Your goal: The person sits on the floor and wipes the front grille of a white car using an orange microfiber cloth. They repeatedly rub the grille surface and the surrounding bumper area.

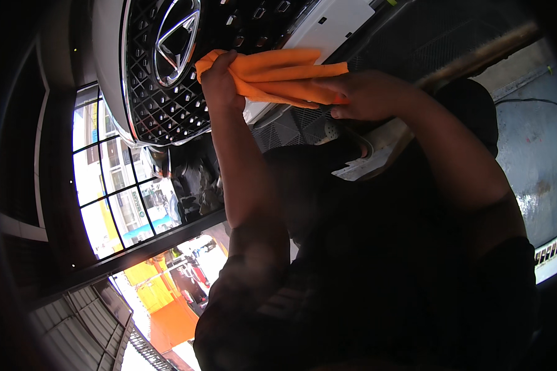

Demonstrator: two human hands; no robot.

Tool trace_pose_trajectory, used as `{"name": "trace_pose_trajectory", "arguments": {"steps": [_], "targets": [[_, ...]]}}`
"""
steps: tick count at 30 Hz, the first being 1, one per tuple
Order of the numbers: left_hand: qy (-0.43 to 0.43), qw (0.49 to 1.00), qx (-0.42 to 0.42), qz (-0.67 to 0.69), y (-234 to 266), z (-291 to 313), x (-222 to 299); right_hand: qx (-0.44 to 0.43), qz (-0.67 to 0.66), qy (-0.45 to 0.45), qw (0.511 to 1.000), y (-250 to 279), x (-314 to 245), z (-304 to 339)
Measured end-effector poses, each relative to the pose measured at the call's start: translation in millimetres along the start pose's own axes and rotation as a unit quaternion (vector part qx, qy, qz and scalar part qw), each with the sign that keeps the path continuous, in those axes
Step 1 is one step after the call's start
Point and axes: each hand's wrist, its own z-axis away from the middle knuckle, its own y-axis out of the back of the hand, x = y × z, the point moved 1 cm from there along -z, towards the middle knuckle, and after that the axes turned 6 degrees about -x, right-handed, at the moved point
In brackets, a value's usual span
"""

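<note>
An orange cloth (278, 71) hangs bunched in loose folds between my two hands, in front of a car's front end. My left hand (221, 83) is closed round its left end, close to the dark grille (167, 111) and the chrome badge (178, 43). At the cloth's right end, the fingers of my right hand (371, 94) are curled on the fabric, thumb on top. Part of the grip of my right hand is in shadow. Whether the cloth touches the grille cannot be made out.
The car's white bumper (328, 28) runs behind the cloth. Dark grid floor mats (291, 130) lie below the car. A large paned window (114, 179) stands at left, and a grey wet-looking floor (532, 161) is at right.
</note>
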Motion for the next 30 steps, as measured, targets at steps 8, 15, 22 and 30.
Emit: {"name": "trace_pose_trajectory", "arguments": {"steps": [8,15,22,30], "targets": [[-0.039,0.971,-0.1,0.214,-23,18,-29,-0.02,-0.024,-0.021,0.999,0,-5,-2],[-0.03,0.912,-0.151,0.38,-5,-10,2,-0.011,-0.006,-0.026,1.0,3,-3,4],[-0.021,0.941,-0.136,0.308,-44,51,-43,-0.046,-0.003,-0.037,0.998,2,-1,-11],[-0.131,0.985,0.05,-0.099,6,59,-49,0.012,0.01,0.002,1.0,-9,9,2]]}}
